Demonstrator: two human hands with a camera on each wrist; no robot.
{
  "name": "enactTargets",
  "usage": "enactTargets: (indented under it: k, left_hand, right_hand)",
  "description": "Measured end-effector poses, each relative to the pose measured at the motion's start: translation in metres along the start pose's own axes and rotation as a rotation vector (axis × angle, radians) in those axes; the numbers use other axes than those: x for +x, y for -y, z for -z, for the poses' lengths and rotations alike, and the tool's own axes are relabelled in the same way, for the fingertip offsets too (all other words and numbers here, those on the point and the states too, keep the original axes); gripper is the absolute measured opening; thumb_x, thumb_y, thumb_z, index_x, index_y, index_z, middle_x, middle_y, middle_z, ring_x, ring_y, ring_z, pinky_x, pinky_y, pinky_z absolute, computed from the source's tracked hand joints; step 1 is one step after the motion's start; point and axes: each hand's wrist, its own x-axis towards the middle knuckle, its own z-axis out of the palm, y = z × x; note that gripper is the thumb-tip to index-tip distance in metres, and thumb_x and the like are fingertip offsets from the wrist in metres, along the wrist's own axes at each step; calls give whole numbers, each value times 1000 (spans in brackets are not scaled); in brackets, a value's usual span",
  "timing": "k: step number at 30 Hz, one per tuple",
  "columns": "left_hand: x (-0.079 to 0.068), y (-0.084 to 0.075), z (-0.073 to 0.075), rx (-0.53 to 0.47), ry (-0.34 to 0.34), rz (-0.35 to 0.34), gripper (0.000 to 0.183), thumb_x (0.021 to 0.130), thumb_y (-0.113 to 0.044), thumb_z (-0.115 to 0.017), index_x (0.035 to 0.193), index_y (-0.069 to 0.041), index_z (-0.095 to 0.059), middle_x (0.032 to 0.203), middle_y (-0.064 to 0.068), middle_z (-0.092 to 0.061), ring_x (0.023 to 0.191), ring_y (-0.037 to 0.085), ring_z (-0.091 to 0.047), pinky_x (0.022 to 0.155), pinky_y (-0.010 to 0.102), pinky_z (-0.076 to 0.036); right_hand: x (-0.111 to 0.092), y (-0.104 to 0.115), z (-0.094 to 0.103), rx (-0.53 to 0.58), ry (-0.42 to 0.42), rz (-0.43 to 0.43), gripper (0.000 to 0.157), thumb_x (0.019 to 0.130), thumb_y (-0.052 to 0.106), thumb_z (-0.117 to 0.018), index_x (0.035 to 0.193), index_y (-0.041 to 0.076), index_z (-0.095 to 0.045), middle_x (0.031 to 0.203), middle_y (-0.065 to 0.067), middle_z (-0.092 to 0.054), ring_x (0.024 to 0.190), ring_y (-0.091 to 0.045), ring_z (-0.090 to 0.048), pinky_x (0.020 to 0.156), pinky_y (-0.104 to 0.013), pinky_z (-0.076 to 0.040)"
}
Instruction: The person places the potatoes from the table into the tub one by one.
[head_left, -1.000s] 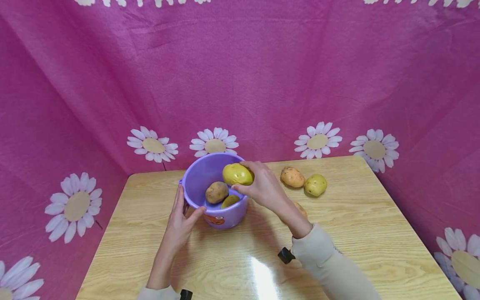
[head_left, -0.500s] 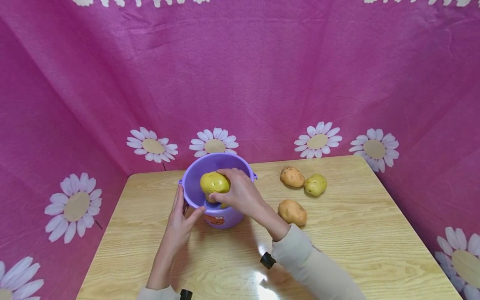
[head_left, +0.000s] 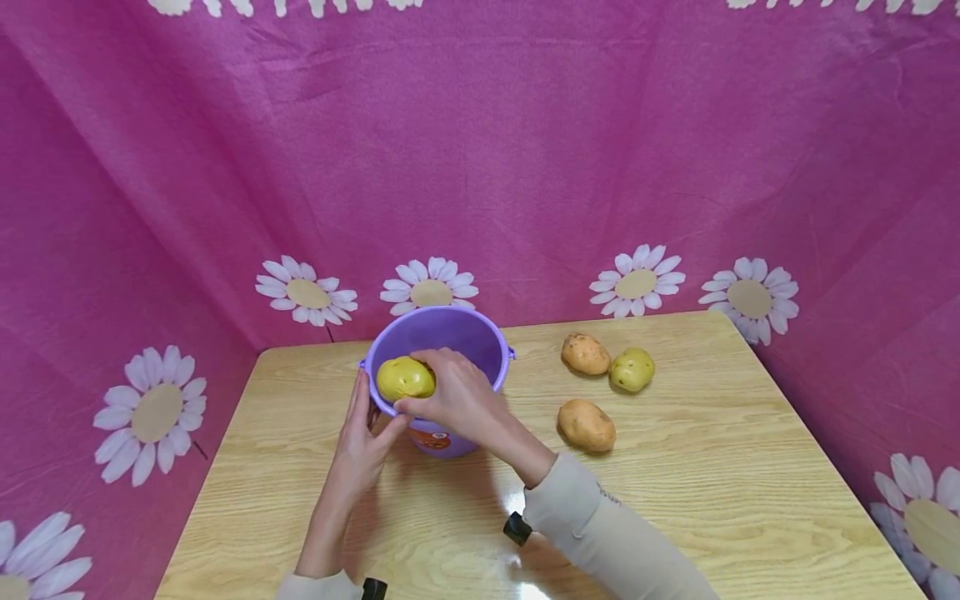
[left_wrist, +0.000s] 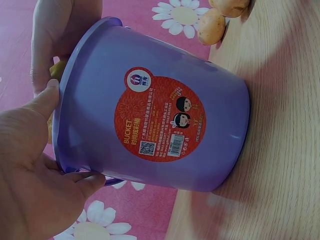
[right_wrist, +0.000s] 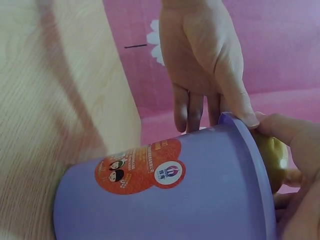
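Observation:
A purple bucket [head_left: 442, 442] stands upright at the table's left middle, a red label on its side. My left hand [head_left: 360, 450] holds its left front side, the thumb [left_wrist: 47, 97] at the rim and the fingers along the wall. Over the bucket's mouth, near the left rim, my right hand [head_left: 457, 396] grips a yellow potato [head_left: 405, 379] between thumb and fingers. In the right wrist view the potato [right_wrist: 272, 157] shows just beyond the rim, partly behind the fingers. The potatoes lower in the bucket are hidden from the head view by my right hand and the held potato.
Right of the bucket lie a brown potato [head_left: 586, 354], a yellow-green potato [head_left: 632, 370] beside it, and another brown potato [head_left: 587, 426] nearer me. A pink cloth [head_left: 480, 167] with white flowers surrounds the wooden table [head_left: 697, 467] at the back and sides.
My right hand has carried the yellow potato leftward across the bucket's mouth, from the right rim to near the left rim. My left hand and the bucket have stayed in place.

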Motion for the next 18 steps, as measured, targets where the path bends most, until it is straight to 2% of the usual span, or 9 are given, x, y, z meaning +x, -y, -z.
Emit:
enactTargets:
  k: [4,8,11,18]
  left_hand:
    - [0,0,0,14,1,5,93,101,-11,-68,164,2,0,171,20,1,152,41,-22,124,46,-22]
    - [1,1,0,9,0,13,94,101,-12,-69,164,0,1,172,17,3,153,39,-21,125,42,-22]
    - [1,1,-1,2,-4,2,95,100,-11,-69,164,0,1,172,17,3,153,39,-21,125,41,-22]
    - [0,1,-1,12,-10,-36,93,100,-6,-69,163,5,-1,171,22,2,151,45,-21,124,46,-24]
  right_hand:
    - [0,0,-2,-2,-6,0,67,82,44,-87,135,8,-66,114,-4,-70,99,-16,-62,80,-33,-54]
    - [-1,-3,-3,-3,-19,-5,66,84,46,-85,135,8,-66,111,-4,-70,94,-15,-61,75,-31,-53]
    - [-2,-5,-4,19,-29,4,59,89,45,-80,132,6,-68,105,-5,-70,88,-15,-60,72,-30,-52]
    - [-2,-10,-5,58,-38,58,37,97,31,-73,122,4,-73,103,-6,-73,89,-16,-65,77,-32,-57]
